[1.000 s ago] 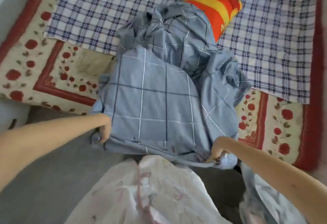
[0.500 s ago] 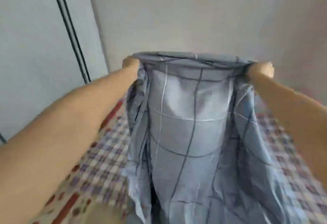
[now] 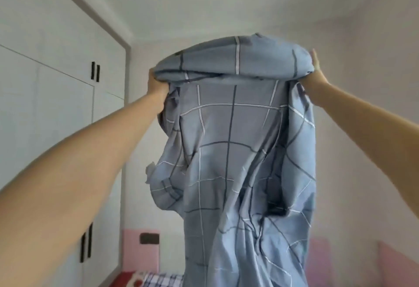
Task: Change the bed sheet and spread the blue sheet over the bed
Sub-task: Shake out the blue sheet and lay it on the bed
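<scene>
Spreading step: my left hand (image 3: pixel 156 85) and right hand (image 3: pixel 317 72), each grip clenched on the blue sheet (image 3: pixel 238 150) raised aloft; next, I judge, an even forward cast over the bed (image 3: pixel 156 280).

The blue sheet (image 3: pixel 233 150), pale blue and crossed by a grid of white and dark lines, is held aloft in mid-air. Its upper edge is rolled into a bunched band, gripped at its 10 and 2 o'clock ends. The rest is draped down, crumpled, toward 6 o'clock above the bed (image 3: pixel 163 280).
</scene>
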A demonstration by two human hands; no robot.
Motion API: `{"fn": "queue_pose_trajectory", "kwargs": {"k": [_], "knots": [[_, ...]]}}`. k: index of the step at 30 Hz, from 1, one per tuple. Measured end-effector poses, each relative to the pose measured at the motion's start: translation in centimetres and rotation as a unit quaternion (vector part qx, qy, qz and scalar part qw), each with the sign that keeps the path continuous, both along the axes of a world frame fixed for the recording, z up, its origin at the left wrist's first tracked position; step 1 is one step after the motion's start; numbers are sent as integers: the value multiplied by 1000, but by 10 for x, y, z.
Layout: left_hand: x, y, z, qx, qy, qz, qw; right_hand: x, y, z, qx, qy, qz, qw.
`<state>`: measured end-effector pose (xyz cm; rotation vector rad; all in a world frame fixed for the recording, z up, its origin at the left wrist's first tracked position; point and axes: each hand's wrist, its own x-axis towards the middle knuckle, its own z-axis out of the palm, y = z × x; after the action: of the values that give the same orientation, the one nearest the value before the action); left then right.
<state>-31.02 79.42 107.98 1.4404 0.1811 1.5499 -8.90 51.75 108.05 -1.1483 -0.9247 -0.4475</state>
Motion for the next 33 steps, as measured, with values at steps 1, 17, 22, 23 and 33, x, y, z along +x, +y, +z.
{"fn": "queue_pose_trajectory", "kwargs": {"k": [1, 17, 22, 23, 33], "knots": [[-5, -3, -5, 8, 12, 12, 1000, -3, -1, -9, -12, 12, 3, 1000], [-161, -20, -388, 215, 568, 158, 779, -38, -97, -358, -525, 38, -153, 837], [-246, -49, -528, 306, 770, 42, 558, -119, -132, -520, -763, -61, -112, 634], [-262, -52, -559, 324, 795, 26, 513, -136, -137, -552, -788, -77, -109, 601], [-443, -74, -782, 416, 803, -75, 421, -342, -164, -759, -904, 14, -50, 424]]}}
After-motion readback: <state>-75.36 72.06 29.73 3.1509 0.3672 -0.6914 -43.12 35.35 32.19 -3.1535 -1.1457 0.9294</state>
